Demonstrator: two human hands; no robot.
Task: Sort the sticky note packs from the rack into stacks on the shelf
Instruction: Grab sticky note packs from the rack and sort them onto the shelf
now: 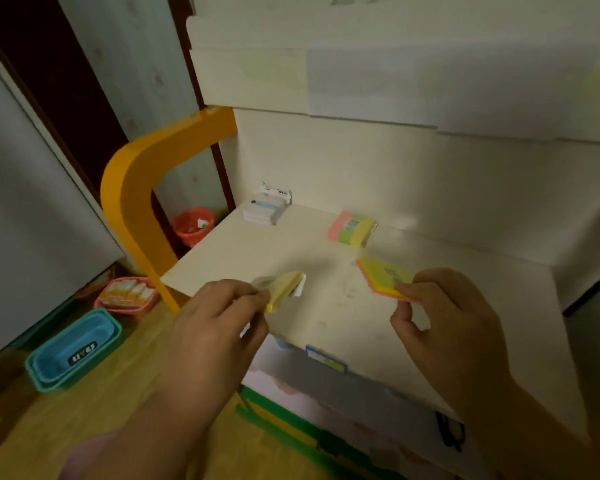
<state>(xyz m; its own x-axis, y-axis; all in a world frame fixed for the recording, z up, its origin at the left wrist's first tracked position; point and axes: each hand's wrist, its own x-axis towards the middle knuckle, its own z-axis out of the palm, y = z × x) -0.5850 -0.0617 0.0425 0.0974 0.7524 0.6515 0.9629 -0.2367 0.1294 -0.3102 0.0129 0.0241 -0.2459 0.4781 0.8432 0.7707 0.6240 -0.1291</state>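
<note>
Yellow pack (pixel 286 289) pinched in left hand (pixel 219 317), multicolour pack (pixel 387 278) pinched in right hand (pixel 454 313), both held just above shelf (pixel 250 251). On shelf at back: white stack (pixel 265 209) left, pink/green/yellow stack (pixel 352 228) w/ gap between. Blue basket (pixel 73 351) & pink basket (pixel 127 295) on floor at left.

I see a small yellow pack (pixel 286 289) pinched in my left fingers (pixel 257 297), tilted. A yellow-and-pink pack (pixel 385 277) sits in my right fingers (pixel 407 289). Beyond them on the shelf (pixel 257 251) lie a pink-green-yellow pack (pixel 351 227) and a white stack (pixel 265 209).
</note>
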